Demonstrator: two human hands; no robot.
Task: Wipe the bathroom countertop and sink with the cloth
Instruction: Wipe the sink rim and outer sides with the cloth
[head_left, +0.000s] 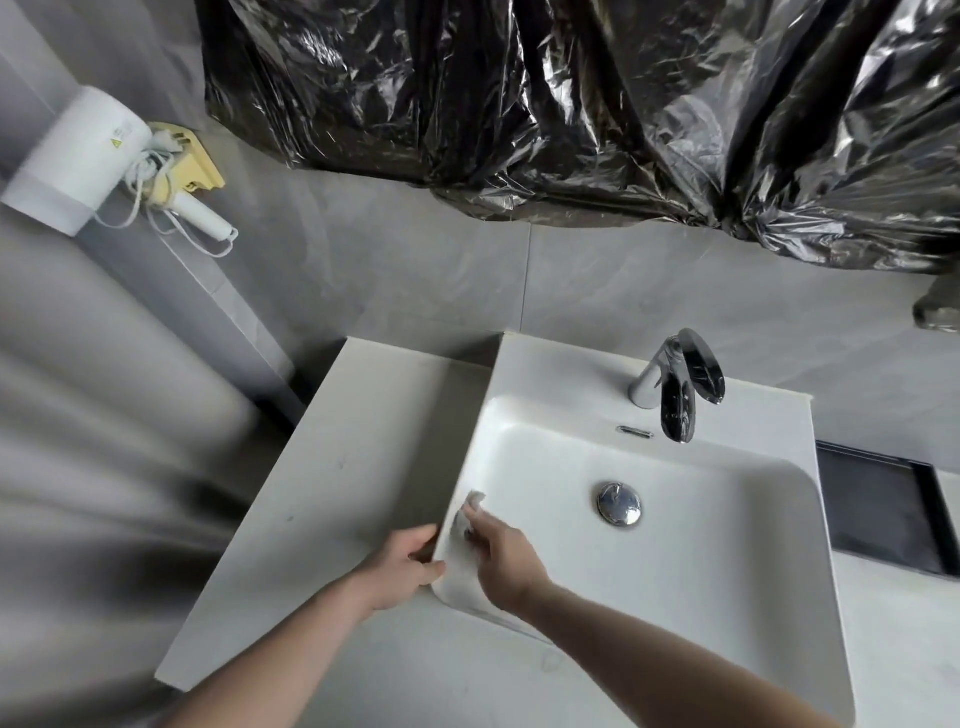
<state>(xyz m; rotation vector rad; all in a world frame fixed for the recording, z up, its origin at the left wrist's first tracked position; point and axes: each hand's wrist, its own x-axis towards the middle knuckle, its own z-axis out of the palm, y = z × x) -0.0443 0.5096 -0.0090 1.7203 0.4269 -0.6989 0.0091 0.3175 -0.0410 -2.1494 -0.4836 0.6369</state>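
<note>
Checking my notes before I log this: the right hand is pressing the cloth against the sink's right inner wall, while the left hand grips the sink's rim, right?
Not quite. In the head view the right hand presses the cloth against the sink's left inner wall, not the right. The left hand does grip the rim.

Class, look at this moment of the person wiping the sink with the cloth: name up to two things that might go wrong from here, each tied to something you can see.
1. The right hand presses only a small wad of cloth against the left inner wall of the sink, so much of the basin may be missed.
2. The left hand grips the sink's near-left rim; if the rim is wet, that bracing hand might slip.
</note>
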